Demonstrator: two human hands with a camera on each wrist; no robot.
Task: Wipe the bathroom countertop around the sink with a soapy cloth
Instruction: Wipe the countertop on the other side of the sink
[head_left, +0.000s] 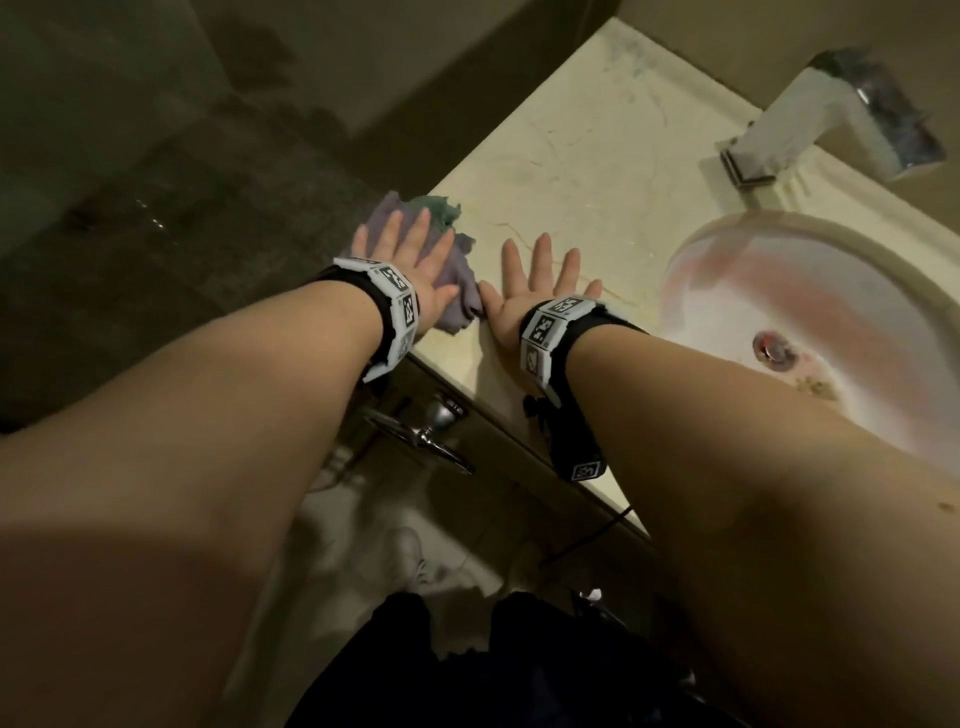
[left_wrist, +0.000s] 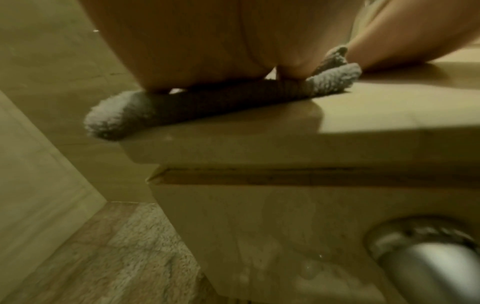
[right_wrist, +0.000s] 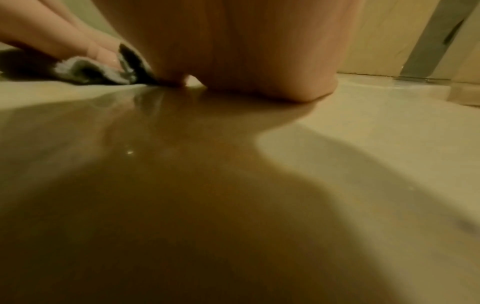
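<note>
While the left hand (head_left: 410, 254) lies flat on the cloth (head_left: 457, 270) with its fingers (head_left: 422, 224) straight and spread, it presses the fabric down rather than gripping it; nothing is curled round the cloth. The right hand (head_left: 540, 283) is likewise flat and spread, palm down on the bare bench (head_left: 597, 145) just beside the cloth, holding nothing; its thumb side seems to touch the cloth's near fold.

The cloth sits at the bench's left front corner, well apart from the sink (head_left: 831, 332) and the tap (head_left: 831, 114). The left wrist view shows one rolled end of the cloth (left_wrist: 114, 123) overhanging the left edge of the bench.

To wipe well from here, I judge the left palm should keep even downward pressure and draw the cloth inward from the corner first, so the overhanging end comes back onto the surface instead of slipping off. Overlapping strokes towards the back edge, then along the sink's rim, would cover the streaked patch near the back left corner. The right hand serves best as a brace, and should lift clear before the cloth passes.

Bunched and crumpled, the cloth has no crisp shape, yet its long axis appears to run roughly from the front edge diagonally back towards the left edge, the greenish end pointing backward and the purple folds nearer the front.
</note>
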